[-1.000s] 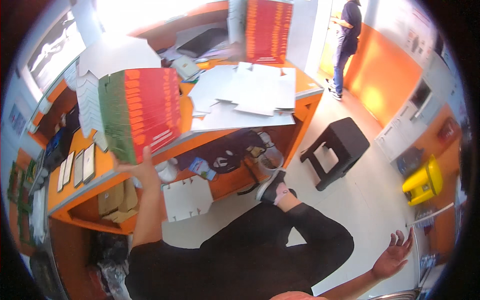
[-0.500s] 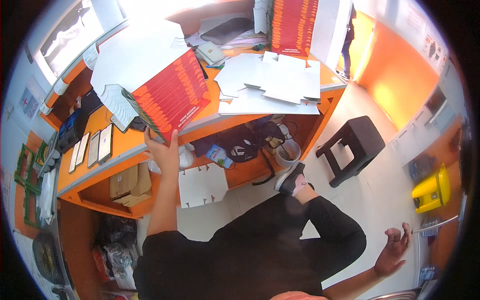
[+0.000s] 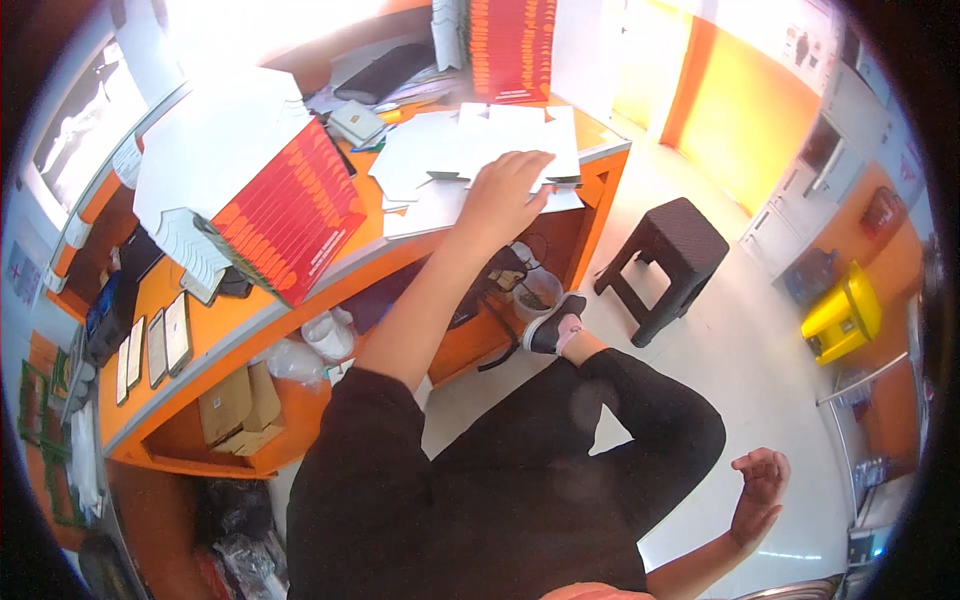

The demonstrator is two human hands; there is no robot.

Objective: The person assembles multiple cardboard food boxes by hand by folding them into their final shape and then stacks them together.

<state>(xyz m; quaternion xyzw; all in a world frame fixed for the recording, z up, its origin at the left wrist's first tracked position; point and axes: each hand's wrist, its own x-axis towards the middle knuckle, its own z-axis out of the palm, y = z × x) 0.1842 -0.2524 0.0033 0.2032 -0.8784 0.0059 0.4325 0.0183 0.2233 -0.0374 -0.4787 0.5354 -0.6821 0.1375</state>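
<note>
My left hand reaches over the loose white cardboard blanks on the orange desk. Its fingers are extended and slightly bent over the notched edge of the top blanks; whether they touch is hard to see. To the left stands a tall stack of red-and-white cardboard box blanks, white faces up and red printed edges toward me. Away from the desk, above the floor on the right, my right hand hangs with loosely curled fingers and nothing in it.
Several phones lie at the desk's left end. Another red stack stands at the back. Under the desk are a brown carton and a white bin. A black stool and a yellow bin stand to the right.
My left hand has left the front corner of the red-and-white stack and swung right, over the loose white blanks. My right hand stays low at the right. The view has shifted somewhat.
</note>
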